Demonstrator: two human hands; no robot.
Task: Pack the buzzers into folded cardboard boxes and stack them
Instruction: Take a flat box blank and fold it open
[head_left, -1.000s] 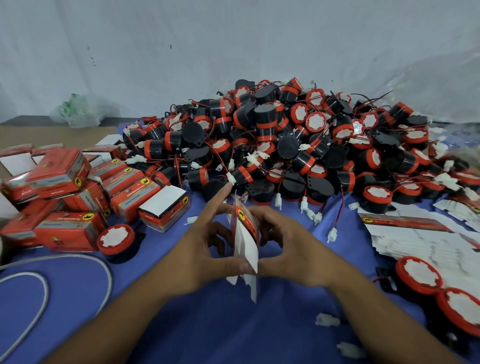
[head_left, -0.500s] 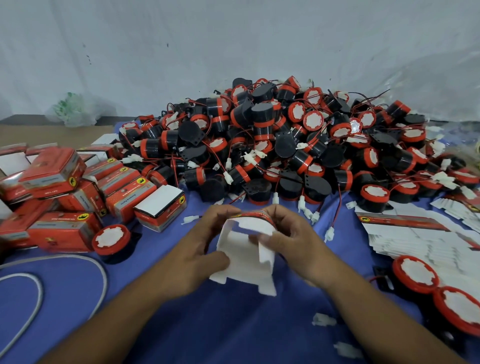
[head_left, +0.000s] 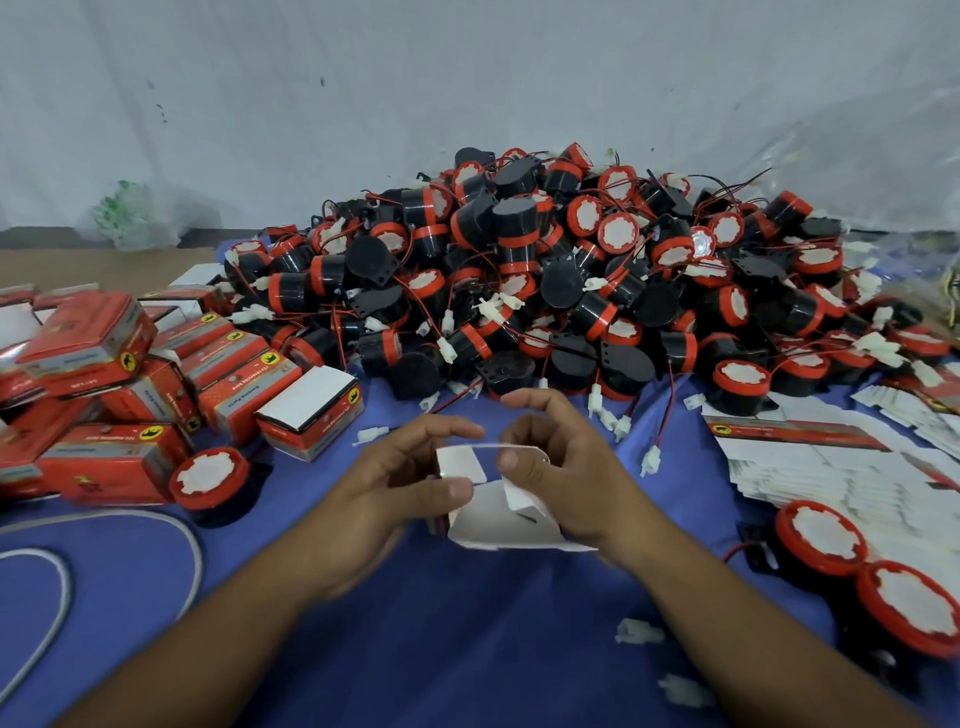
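Since half a second ago the cardboard box (head_left: 491, 519) has sunk lower and tipped flatter, white inside up. It's just this side of the buzzer pile (head_left: 519, 270), its long axis running between my left grip (head_left: 384, 499) and right grip (head_left: 571, 483). Both pinch its flaps. The loose buzzer (head_left: 210, 480) lies nearer my left.

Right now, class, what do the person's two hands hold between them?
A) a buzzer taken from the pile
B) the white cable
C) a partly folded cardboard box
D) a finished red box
C: the left hand and the right hand both grip the partly folded cardboard box, its white inner side showing.
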